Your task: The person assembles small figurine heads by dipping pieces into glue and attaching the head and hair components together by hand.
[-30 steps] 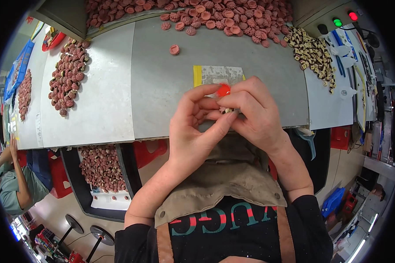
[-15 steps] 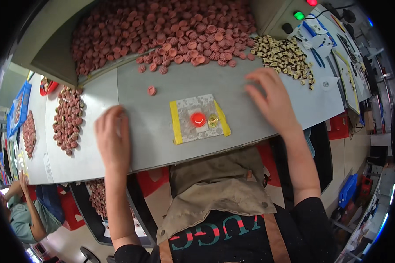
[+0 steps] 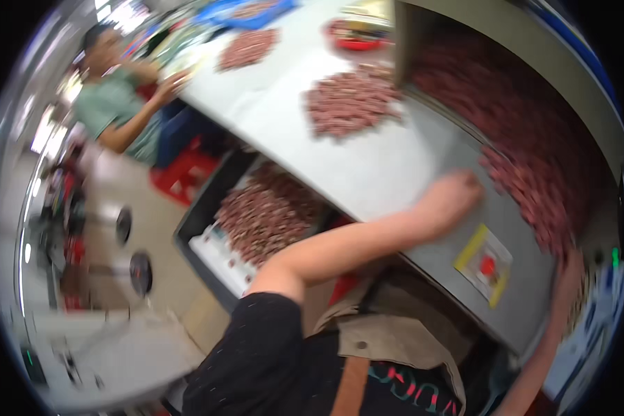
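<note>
My left hand (image 3: 456, 197) is over the grey tabletop, between the patterned mat and the big heap of pink pieces. Its fingers look curled together, and what they hold, if anything, is hidden. My right hand (image 3: 570, 269) reaches to the near edge of that heap of small round pink pieces (image 3: 534, 191); blur smears its fingers. Beside my hands lies a flat mat (image 3: 473, 251) with yellow tape along two sides. A round red piece (image 3: 488, 265) sits on the mat's middle.
A second pile of pink pieces (image 3: 350, 102) lies on the white table, with a red bowl (image 3: 359, 43) behind it. Below the table edge stands a dark bin (image 3: 211, 201) of pink pieces. A co-worker (image 3: 121, 114) in green sits at the far left.
The whole view has swung to the left and is blurred. My left hand has moved in toward the heap with its fingers curled; my right hand has gone to the heap's edge.
</note>
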{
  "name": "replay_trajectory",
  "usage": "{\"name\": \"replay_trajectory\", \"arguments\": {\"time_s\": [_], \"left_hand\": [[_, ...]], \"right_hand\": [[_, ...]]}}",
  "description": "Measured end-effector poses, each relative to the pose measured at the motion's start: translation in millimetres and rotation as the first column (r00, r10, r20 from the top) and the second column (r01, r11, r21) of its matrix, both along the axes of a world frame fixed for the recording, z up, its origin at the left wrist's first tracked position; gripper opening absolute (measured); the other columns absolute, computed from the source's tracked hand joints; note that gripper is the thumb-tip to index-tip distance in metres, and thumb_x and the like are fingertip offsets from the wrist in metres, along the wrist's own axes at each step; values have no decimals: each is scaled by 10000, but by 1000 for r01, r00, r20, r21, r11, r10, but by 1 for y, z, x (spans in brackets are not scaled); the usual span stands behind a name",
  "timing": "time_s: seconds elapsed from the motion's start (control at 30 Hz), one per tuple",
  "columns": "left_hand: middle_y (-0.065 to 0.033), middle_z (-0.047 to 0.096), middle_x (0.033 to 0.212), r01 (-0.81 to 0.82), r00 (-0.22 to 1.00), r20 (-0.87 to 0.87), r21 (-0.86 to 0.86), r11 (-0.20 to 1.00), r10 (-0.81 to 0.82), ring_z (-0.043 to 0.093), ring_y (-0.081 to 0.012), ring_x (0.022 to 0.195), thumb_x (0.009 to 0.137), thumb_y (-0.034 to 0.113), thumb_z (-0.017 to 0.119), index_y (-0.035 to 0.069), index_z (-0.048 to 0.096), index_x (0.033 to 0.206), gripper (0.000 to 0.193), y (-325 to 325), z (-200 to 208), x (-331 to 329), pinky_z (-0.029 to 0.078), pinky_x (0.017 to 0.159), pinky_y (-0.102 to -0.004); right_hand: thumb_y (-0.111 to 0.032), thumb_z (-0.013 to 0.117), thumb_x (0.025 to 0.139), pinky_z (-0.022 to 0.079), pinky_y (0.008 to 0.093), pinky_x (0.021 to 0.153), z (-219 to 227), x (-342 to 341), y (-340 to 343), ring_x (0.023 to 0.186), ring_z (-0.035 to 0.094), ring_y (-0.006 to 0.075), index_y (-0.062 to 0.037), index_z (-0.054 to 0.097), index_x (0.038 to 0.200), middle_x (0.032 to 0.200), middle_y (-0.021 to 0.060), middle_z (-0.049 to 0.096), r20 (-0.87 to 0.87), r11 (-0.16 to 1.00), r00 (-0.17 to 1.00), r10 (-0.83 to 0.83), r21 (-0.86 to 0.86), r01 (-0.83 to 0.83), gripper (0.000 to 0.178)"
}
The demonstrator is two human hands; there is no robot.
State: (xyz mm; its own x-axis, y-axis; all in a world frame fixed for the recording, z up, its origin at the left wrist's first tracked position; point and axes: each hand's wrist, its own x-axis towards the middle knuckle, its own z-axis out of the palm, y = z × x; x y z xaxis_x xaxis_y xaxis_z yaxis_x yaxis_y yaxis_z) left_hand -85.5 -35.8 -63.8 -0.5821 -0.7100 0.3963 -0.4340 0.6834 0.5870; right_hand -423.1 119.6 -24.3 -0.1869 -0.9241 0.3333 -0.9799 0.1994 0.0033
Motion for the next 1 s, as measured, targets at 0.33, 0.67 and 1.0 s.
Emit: {"name": "replay_trajectory", "arguments": {"time_s": [0.33,0.67,1.0], "left_hand": [[-81,526,865,161,835,-533,475,865,137,549,-161,767,841,103,590,16,590,1025,204,28,27,40,464,684,-290],[-44,601,885,502,676,-705,655,565,216,557,-83,793,841,148,604,-14,577,1030,250,47,36,-34,470,700,-249],[-63,574,969,685,626,-682,712,152,378,584,-126,760,884,180,569,7,520,1139,312,37,46,-77,499,636,-250]], "right_hand": [[-138,498,925,400,375,903,-5,-9,21,1018,517,326,16,526,1128,1094,187,549,494,982,863,-106,-85,169,256],[-107,460,940,412,344,823,5,60,12,938,513,276,16,510,1107,1025,150,505,303,955,934,189,164,-247,214],[-121,502,913,384,378,912,-4,-14,15,1016,503,319,19,540,1112,1087,178,537,231,974,956,183,90,-208,246]]}}
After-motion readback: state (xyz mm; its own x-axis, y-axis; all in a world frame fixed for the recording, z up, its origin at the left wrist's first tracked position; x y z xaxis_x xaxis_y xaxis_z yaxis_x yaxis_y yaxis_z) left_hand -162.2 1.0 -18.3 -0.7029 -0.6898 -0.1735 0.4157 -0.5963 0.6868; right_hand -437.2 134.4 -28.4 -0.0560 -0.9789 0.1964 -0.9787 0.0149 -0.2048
